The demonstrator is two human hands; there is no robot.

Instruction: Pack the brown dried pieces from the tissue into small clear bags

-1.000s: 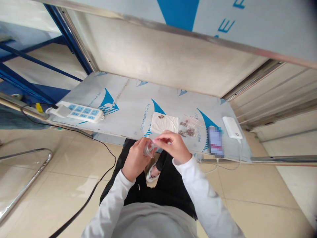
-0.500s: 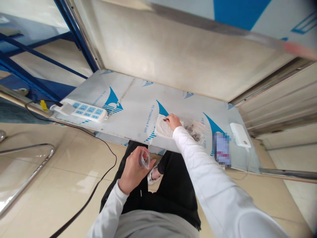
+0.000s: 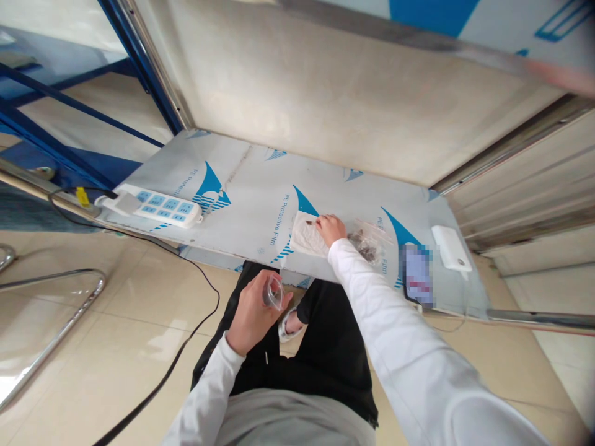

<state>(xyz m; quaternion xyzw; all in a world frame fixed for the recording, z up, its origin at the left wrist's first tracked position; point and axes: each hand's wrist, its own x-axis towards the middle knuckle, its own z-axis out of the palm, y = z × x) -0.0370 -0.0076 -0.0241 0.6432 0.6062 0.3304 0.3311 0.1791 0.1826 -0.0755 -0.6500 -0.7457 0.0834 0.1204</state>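
My left hand [image 3: 255, 310] is closed round a small clear plastic bag [image 3: 274, 292], whose mouth gapes upward above my lap. My right hand [image 3: 331, 230] rests over a white tissue [image 3: 304, 241] on the film-covered shelf. Its fingers are bent together and point down at the tissue; whatever may be between the tips is hidden. Just left of those fingertips lies a small dark piece [image 3: 309, 223] on the tissue. Close to my right wrist is a clear zip bag [image 3: 369, 241] with dark bits inside.
A white power strip [image 3: 162, 207] with a black cable [image 3: 186, 334] sits at the shelf's left. Toward the right are a phone [image 3: 417, 275] with its screen blurred and a white power bank [image 3: 450, 249] with a cord. An upper shelf edge [image 3: 344, 31] overhangs the back.
My right hand has drawn slightly right; the dark piece that was at its fingertips now lies on the tissue beside them. My left hand still holds the bag, almost unmoved.
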